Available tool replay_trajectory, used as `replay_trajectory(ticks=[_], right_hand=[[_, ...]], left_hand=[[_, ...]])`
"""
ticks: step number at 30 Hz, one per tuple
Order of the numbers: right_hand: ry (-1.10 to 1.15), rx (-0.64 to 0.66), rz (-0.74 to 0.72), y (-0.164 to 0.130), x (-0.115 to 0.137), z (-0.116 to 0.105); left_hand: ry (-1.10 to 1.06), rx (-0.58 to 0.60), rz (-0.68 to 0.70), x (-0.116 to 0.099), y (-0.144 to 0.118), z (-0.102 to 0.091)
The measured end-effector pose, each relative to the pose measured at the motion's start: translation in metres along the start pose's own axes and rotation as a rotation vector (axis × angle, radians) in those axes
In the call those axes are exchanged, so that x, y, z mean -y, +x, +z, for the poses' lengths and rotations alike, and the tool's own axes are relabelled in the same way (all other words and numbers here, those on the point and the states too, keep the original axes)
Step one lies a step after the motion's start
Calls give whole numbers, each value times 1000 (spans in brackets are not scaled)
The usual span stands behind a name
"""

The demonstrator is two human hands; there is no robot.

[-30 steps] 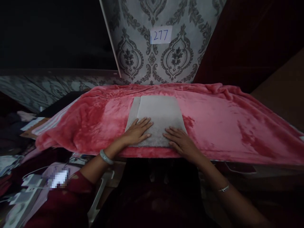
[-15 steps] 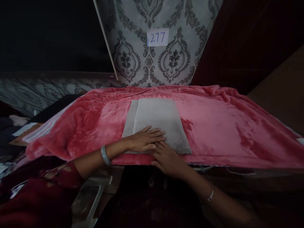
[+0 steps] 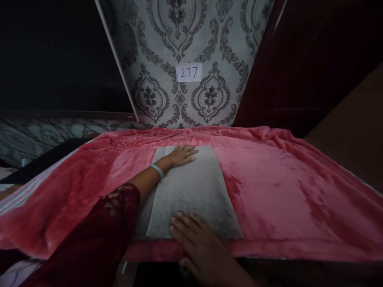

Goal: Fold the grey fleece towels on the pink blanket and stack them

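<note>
A folded grey cloth [image 3: 191, 187] lies flat on a pink plush blanket [image 3: 269, 191], with a strip of its lower layer showing along the left side. My left hand [image 3: 182, 155] rests palm down on the far end of the cloth, fingers stretched out to the right; a bracelet circles that wrist. At the near edge of the cloth, my right hand [image 3: 199, 243] lies with its fingers on the fabric and its thumb apart. Neither hand grips anything.
Behind the blanket stands a patterned wall with a paper label [image 3: 189, 72] reading 277. A large dark screen [image 3: 60, 56] is at the upper left. Dark red panelling [image 3: 299, 71] rises at the right. The blanket's front edge runs close to my body.
My left hand has moved away from my right, up to the far end of the cloth. The right hand stays near the front edge. The view has tilted up and come closer.
</note>
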State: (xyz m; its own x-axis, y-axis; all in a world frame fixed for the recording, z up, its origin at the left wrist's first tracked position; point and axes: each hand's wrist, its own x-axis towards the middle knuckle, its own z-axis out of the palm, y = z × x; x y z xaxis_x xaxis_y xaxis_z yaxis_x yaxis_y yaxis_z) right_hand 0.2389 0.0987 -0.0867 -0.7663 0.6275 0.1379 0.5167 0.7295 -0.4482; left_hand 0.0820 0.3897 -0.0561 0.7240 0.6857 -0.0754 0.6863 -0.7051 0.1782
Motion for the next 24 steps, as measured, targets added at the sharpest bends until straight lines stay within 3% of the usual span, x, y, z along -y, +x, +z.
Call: replay_trajectory(ticks=[6, 12, 14, 16, 20, 22, 24], right_hand=[[18, -19, -8, 5, -2, 3], [35, -84, 0, -8, 4, -22], [5, -141, 24, -17, -1, -36], [-25, -159, 45, -24, -10, -46], [15, -25, 24, -28, -27, -46], [53, 9, 29, -28, -29, -41], [77, 7, 37, -28, -30, -38]], left_hand=[[-27, -66, -69, 20, 28, 5], [118, -139, -201, -6, 12, -11], [110, -143, -103, -29, 4, -16], [29, -69, 116, -60, -5, -17], [-111, 128, 514, -119, -16, -1], [-99, 149, 606, -129, -13, 9], [-55, 130, 593, -120, -1, 14]])
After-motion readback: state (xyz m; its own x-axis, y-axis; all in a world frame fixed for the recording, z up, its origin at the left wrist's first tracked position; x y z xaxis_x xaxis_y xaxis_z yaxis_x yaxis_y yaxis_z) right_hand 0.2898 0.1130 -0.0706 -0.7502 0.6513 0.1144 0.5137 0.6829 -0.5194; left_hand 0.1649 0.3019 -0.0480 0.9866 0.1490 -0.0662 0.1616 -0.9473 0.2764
